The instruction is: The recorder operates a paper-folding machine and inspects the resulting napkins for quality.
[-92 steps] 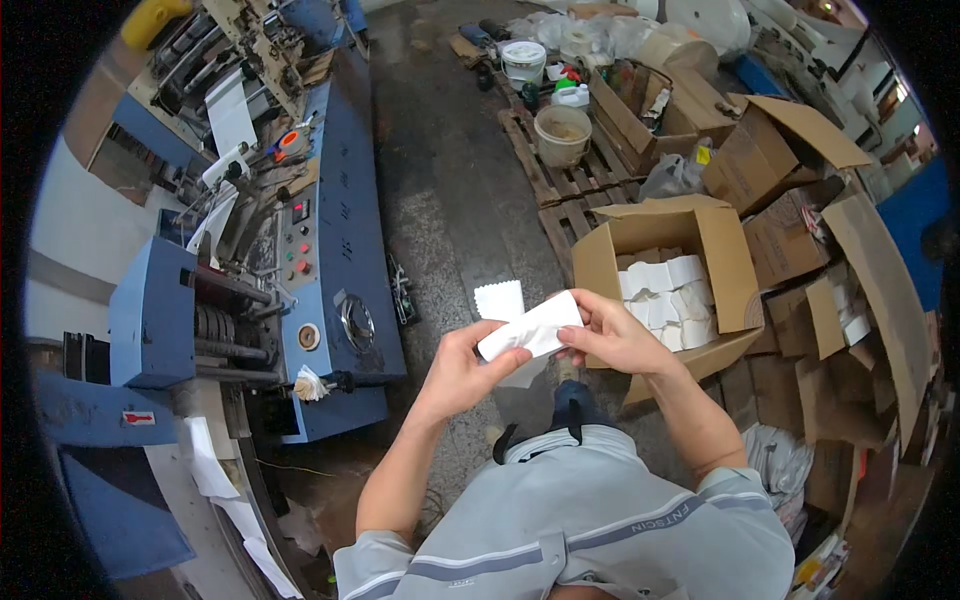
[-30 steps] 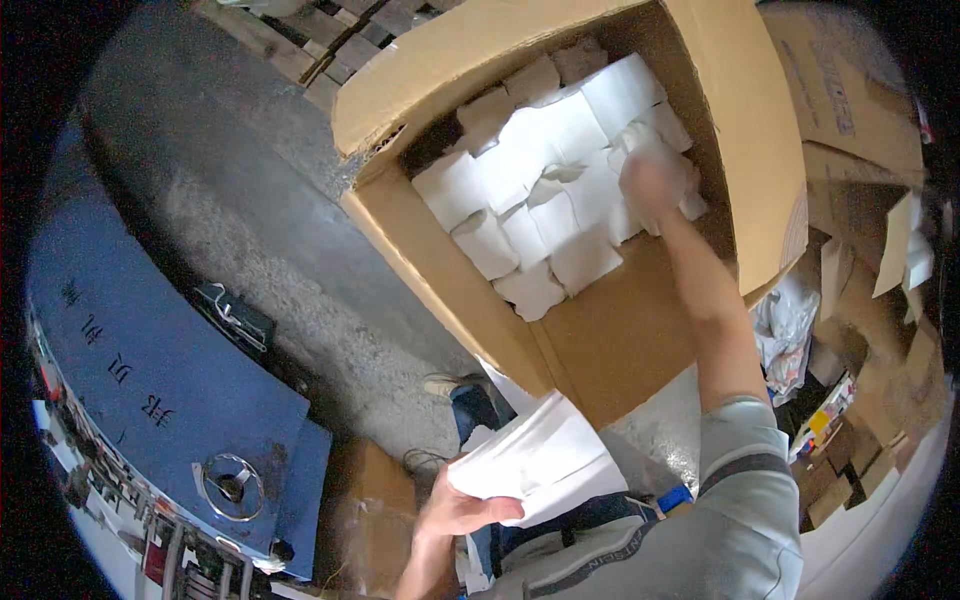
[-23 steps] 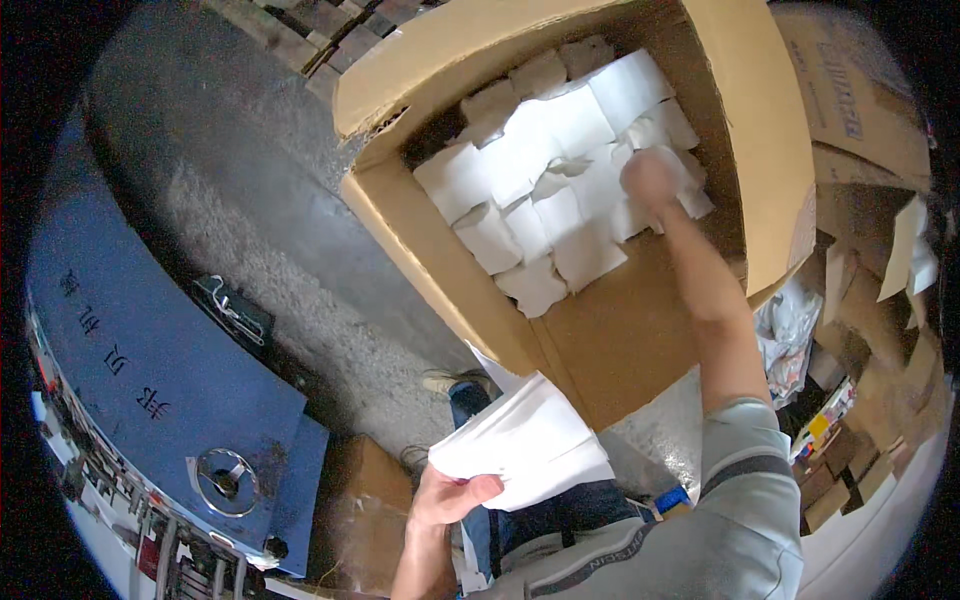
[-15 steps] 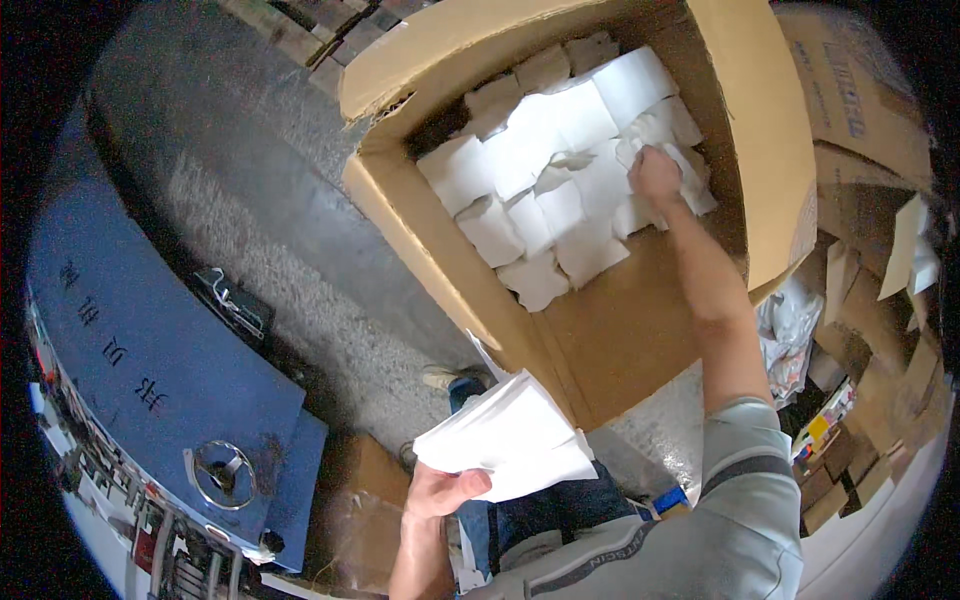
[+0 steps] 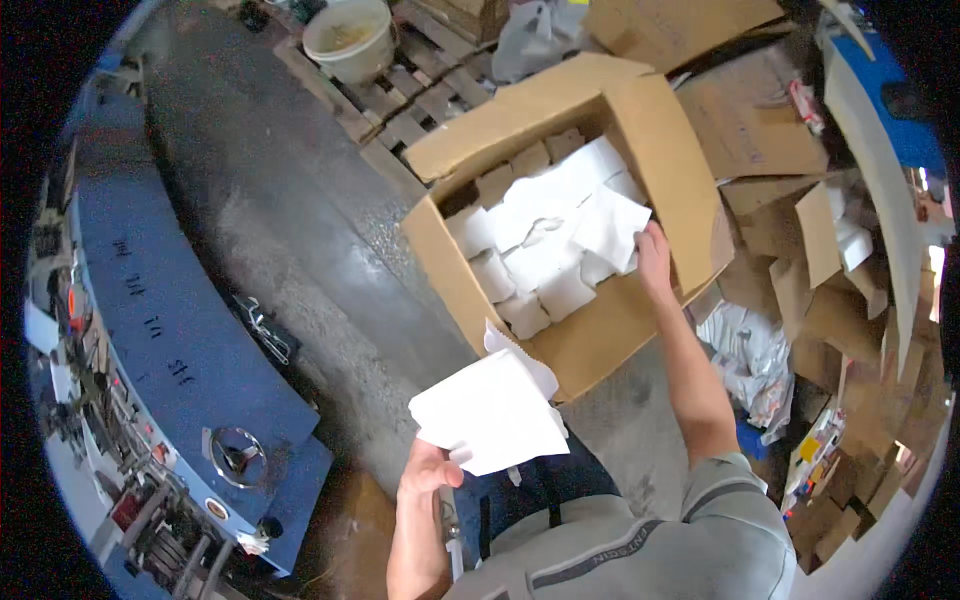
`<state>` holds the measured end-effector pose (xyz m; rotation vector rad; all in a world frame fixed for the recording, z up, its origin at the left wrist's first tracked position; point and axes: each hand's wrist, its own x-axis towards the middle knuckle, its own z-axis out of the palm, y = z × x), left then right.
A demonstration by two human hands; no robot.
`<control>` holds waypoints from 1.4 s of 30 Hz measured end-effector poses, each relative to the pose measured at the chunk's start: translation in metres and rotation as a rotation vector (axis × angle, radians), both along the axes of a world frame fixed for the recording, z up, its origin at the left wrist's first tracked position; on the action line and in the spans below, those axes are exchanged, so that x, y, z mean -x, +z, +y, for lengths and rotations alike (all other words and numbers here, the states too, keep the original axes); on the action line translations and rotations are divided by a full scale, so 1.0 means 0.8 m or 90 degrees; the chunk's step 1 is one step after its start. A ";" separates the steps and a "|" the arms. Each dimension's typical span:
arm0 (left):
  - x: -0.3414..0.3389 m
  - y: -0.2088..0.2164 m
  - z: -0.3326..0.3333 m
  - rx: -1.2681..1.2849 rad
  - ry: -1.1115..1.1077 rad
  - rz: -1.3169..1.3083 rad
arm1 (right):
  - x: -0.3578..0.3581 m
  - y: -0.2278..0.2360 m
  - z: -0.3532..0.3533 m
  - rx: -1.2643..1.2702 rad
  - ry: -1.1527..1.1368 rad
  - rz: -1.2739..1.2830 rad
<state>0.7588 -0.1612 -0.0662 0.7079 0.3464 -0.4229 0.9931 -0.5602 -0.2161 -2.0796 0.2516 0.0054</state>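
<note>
My left hand (image 5: 430,468) is closed, thumb over the near edge, on a loose stack of white sheets (image 5: 490,410) that looks like paper. Those sheets are held in front of my body, slightly fanned, with a curled edge on the far right side. My right hand (image 5: 654,255) pinches the corner of a single white sheet (image 5: 612,225) above the large cardboard box (image 5: 455,290). Inside the box, white pieces (image 5: 500,272) lie in overlapping rows, and brown cardboard shows at the near end. The fingertips of my right hand are partly hidden by the sheet.
At the left stands a blue machine (image 5: 190,330) with a metal handwheel (image 5: 238,458). Beyond the box are a wooden pallet (image 5: 405,130) and a white bucket (image 5: 350,40). Flattened cardboard (image 5: 750,120) and a clear plastic bag (image 5: 745,350) lie at the right.
My right hand has lifted a white sheet from inside the box toward its right side. The view has shifted, showing more of the room beyond. My left hand keeps hold of its stack.
</note>
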 end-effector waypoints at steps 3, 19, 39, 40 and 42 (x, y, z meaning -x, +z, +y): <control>0.011 0.053 0.004 -0.028 -0.029 -0.032 | 0.034 0.070 0.016 -0.364 -0.037 0.102; 0.464 0.218 0.126 -0.281 0.480 0.018 | 0.479 0.410 0.457 -0.642 0.616 0.620; 1.012 0.359 0.338 -0.465 1.061 0.214 | 0.964 0.501 0.889 -0.340 1.250 0.641; 1.022 0.379 0.362 -0.499 1.062 0.222 | 0.971 0.497 0.903 -0.356 1.247 0.665; 1.049 0.398 0.408 -0.514 1.023 0.333 | 0.984 0.488 0.935 -0.358 1.245 0.685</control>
